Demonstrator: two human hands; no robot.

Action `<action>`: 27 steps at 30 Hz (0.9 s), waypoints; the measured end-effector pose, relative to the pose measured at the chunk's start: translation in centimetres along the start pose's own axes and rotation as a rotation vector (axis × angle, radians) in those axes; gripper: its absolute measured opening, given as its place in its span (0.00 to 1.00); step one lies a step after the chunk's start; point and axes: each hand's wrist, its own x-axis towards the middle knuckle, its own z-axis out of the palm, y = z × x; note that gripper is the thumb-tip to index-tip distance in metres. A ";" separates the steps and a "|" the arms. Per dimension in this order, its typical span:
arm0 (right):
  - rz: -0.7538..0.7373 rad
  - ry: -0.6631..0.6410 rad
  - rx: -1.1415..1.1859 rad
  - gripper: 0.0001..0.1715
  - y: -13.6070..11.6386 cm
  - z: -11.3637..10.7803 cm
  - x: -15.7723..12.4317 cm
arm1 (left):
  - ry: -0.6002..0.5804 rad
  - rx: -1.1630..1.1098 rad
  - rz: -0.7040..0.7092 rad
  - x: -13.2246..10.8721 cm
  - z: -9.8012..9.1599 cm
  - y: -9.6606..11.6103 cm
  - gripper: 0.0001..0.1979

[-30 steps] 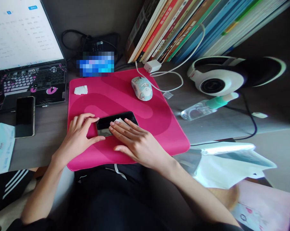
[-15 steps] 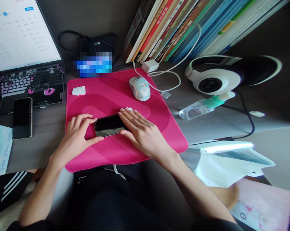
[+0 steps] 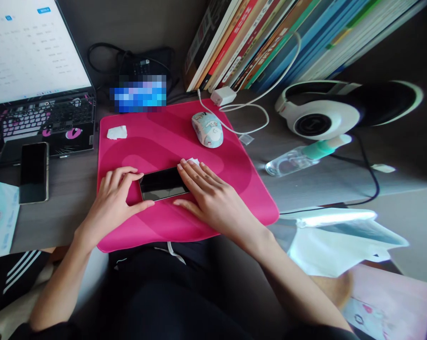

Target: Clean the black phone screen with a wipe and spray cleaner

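A black-screened phone [image 3: 160, 183] lies on the pink mat [image 3: 153, 146]. My left hand [image 3: 116, 193] grips its left end, index finger at the top edge and thumb at the lower edge. Over the right end rests my right hand [image 3: 213, 196], open and flat, fingers stretched out and thumb apart from them. A bit of white tissue or cloth [image 3: 194, 161] shows beside the right fingertips; the rest of it seems to be under the fingers. Another small folded white piece [image 3: 117, 132] sits at the mat's upper left.
A patterned mouse [image 3: 208, 130] is on the mat, near a white charger [image 3: 223, 96] and its cable. Further right are a spray bottle [image 3: 291, 160] and headphones [image 3: 319, 115]. A laptop [image 3: 46, 118] and second phone [image 3: 34, 172] are left, books [image 3: 245, 47] behind.
My right hand has shifted very slightly, its thumb moving off the phone's screen to below its lower edge. My left hand keeps its grip on the phone.
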 end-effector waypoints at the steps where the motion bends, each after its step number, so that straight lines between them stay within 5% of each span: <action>1: -0.008 -0.002 -0.006 0.40 -0.1 -0.2 -0.1 | -0.001 -0.002 0.000 0.0 0.0 0.0 0.32; 27: 0.004 -0.107 0.038 0.39 -1.5 -2.4 -2.2 | -0.053 -0.067 -0.017 -0.2 -0.2 0.0 0.30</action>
